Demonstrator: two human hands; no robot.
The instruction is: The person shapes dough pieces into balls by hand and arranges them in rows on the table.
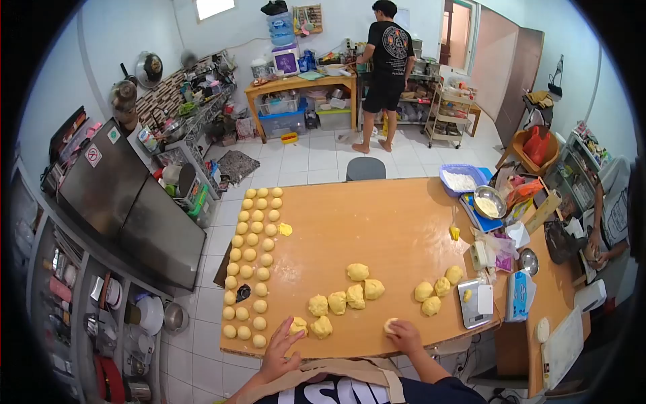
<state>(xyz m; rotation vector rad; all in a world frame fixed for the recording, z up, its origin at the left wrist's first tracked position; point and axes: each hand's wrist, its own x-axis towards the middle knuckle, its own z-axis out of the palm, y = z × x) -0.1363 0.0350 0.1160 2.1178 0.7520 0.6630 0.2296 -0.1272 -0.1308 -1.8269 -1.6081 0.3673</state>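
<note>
My right hand [406,337] curls over a small pale dough ball [389,326] near the front edge of the wooden table [323,249]. Fingers apart, my left hand [278,353] is at the same edge, right beside a rough yellow dough lump [298,326]; whether it touches the lump I cannot tell. Another dough lump [321,328] lies just to the right of that one. Farther in, several uneven lumps [337,302] form a loose group, and a second cluster [431,306] sits to the right. Smooth round dough balls [249,255] stand in columns along the left side.
A digital scale [476,303] and a blue tissue pack [520,296] are at the right. Behind them stand a metal bowl [489,202] and a purple basket of flour [461,180]. A stool [365,169] is beyond the table. One person [389,67] stands at the back; another [614,209] is at right.
</note>
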